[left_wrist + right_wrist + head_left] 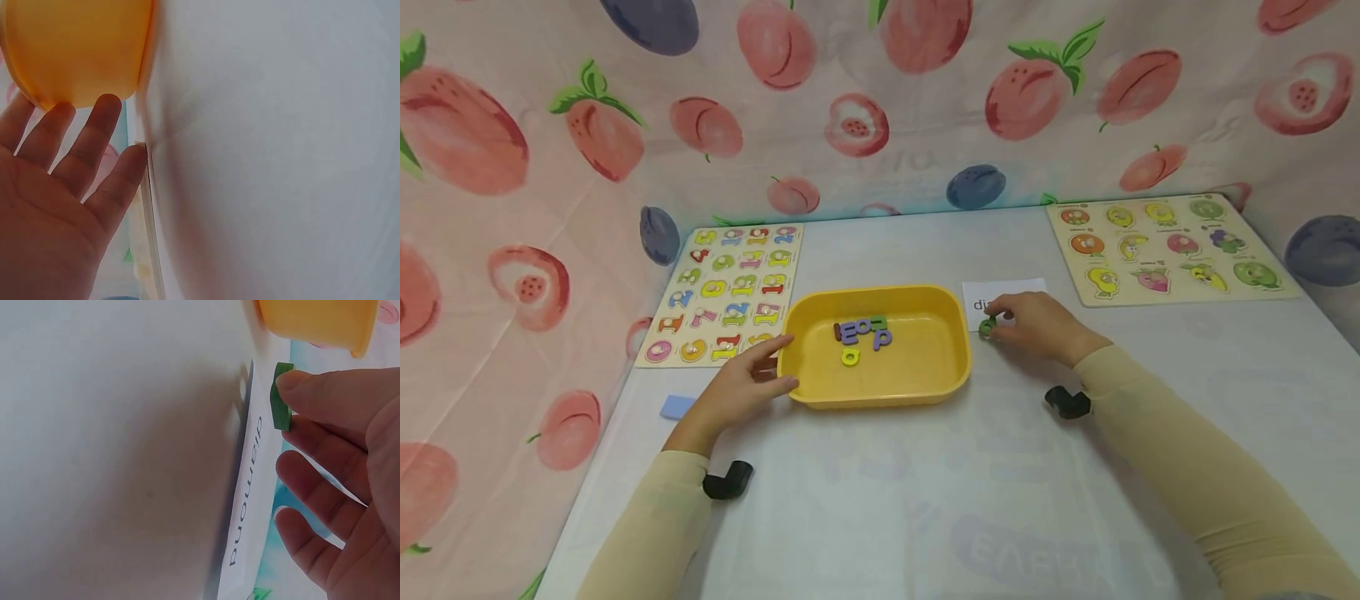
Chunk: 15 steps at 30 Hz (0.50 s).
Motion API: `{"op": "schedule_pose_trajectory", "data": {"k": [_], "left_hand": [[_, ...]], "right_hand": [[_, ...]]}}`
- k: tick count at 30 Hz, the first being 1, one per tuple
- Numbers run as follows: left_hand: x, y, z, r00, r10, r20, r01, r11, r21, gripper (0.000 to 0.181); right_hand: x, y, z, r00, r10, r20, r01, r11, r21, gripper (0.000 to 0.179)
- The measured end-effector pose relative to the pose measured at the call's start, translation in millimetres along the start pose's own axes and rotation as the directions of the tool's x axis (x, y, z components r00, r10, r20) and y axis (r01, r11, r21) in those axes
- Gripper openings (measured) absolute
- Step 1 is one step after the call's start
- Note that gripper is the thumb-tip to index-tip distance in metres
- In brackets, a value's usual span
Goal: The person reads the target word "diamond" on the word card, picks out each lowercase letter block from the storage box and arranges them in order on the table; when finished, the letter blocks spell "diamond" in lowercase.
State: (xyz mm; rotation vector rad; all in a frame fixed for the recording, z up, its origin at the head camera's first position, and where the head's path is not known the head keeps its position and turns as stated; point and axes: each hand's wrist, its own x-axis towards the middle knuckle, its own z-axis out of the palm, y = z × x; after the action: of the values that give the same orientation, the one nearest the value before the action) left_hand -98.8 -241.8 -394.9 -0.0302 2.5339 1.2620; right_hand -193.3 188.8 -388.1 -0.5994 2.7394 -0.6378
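Note:
My right hand (1037, 325) pinches a small green letter (987, 327) between thumb and index finger. In the right wrist view that letter (281, 400) shows edge-on, the other fingers loosely bent below it. It overlaps the lower left of a white card (1003, 292), whose print reads "diamond" in the right wrist view. Left of it stands a yellow tray (917, 367) with several loose letters inside, among them a purple m (848, 333), a purple d (882, 339) and a yellow letter (850, 357). My left hand (737, 387) rests its extended fingers against the tray's left end.
A number puzzle board (722, 287) lies at the back left and a fruit puzzle board (1165, 242) at the back right. Near my left wrist is a blue block (677, 407). Peach-printed cloth (917, 125) hangs behind the white-covered table (850, 500).

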Motion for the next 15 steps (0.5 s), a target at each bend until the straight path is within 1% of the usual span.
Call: {"op": "schedule_pose_trajectory", "data": {"k": [5,7,12,15], "left_hand": [[1.3,-3.1,0.3,1.000,0.018,0.011,-0.017,0.999,-0.039,0.073],[1.3,-3.7,0.0,1.000,0.025,0.016,-0.025,0.998,-0.049,0.073],[-0.1,-2.5,-0.9,0.999,0.033,0.024,-0.032,0.998,-0.048,0.074],[-0.9,-1.4,-1.0,0.999,0.032,0.030,-0.030,0.998,-0.053,0.075]], "right_hand": [[1.5,-3.0,3.2,1.000,0.007,0.017,-0.007,1.000,-0.005,0.034],[2.4,-3.5,5.1,0.999,0.021,0.026,-0.021,1.000,-0.005,0.034],[4.1,-5.5,8.4,0.997,0.056,0.046,-0.056,0.998,-0.003,0.034],[4.1,-6.7,9.2,0.997,0.054,0.050,-0.053,0.999,-0.002,0.035]]}}
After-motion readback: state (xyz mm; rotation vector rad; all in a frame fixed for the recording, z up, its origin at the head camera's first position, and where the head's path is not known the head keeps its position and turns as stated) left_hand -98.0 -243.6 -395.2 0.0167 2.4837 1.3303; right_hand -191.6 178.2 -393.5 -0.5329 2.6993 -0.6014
